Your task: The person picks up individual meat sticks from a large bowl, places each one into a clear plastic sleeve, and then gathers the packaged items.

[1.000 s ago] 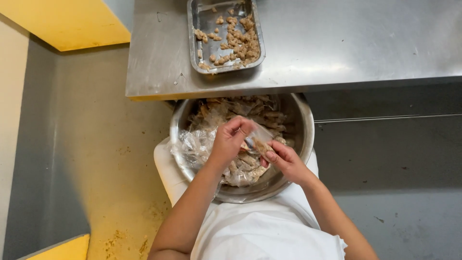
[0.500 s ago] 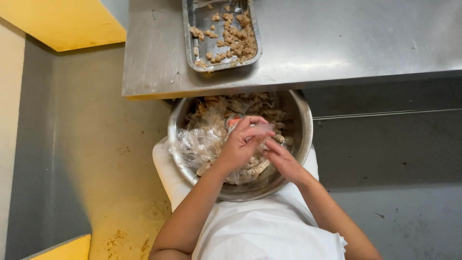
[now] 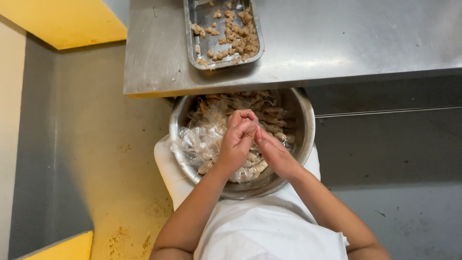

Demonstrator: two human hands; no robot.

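Both hands have come closer together since a moment ago, and now they touch over the big bowl. One view only, from the head, looking down.

Left hand (image 3: 237, 140) is curled up tight, with the fingers folded in. Its grip is closed around a small piece of food, but the piece is almost hidden, so its shape is hard to tell. Right hand (image 3: 274, 153) presses against the left one, fingers bent and nearly closed, pinching at the same spot. What it has hold of cannot be seen.

Under the hands sits a round metal bowl (image 3: 303, 144). It rests on the person's lap, on white cloth (image 3: 269, 231). Inside the bowl lie many pale brown shrimp (image 3: 269, 115), and a crumpled clear plastic bag (image 3: 197, 144) lies on the left side.

Above the bowl is a shiny metal table (image 3: 337, 43). On the table stands a metal tray (image 3: 199, 45) with small light brown pieces (image 3: 238, 38) in it, mostly on its right side.

Yellow floor (image 3: 120, 159) shows at the left.
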